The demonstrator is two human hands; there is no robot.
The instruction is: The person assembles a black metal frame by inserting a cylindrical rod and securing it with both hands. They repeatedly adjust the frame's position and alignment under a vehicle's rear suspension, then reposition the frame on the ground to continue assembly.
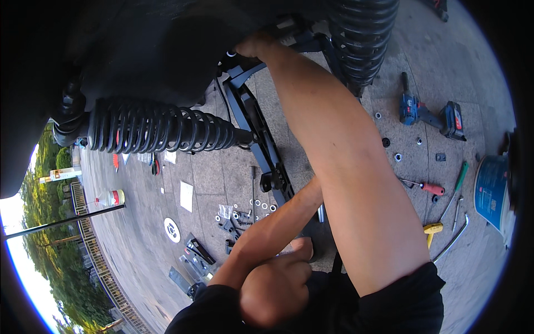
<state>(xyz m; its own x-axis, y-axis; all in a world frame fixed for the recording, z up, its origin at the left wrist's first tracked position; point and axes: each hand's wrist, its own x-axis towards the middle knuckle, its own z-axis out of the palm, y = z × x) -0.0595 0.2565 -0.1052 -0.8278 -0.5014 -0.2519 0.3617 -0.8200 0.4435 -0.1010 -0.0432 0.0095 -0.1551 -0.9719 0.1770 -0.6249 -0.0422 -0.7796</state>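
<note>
My right arm reaches up across the middle to the black metal frame [256, 122] under a dark vehicle body. At its end, my right hand [255, 46] is closed against the shaded upper part of the frame, beside a small bright ring [231, 54]. What its fingers hold is hidden. My left forearm [278, 217] passes behind the right arm, which hides the left hand. A silver metal tube end [321, 213] shows close to that crossing. Black coil-spring shock absorbers flank the frame: one [167, 127] on the left, another [364, 39] at upper right.
On the paved ground at right lie a blue cordless drill [425, 114], a red-handled screwdriver [432, 188], a green-handled screwdriver [461, 177] and several nuts. A blue bucket [490, 192] stands beyond. At left are washers, black parts, a white disc [172, 230] and a bottle [111, 197].
</note>
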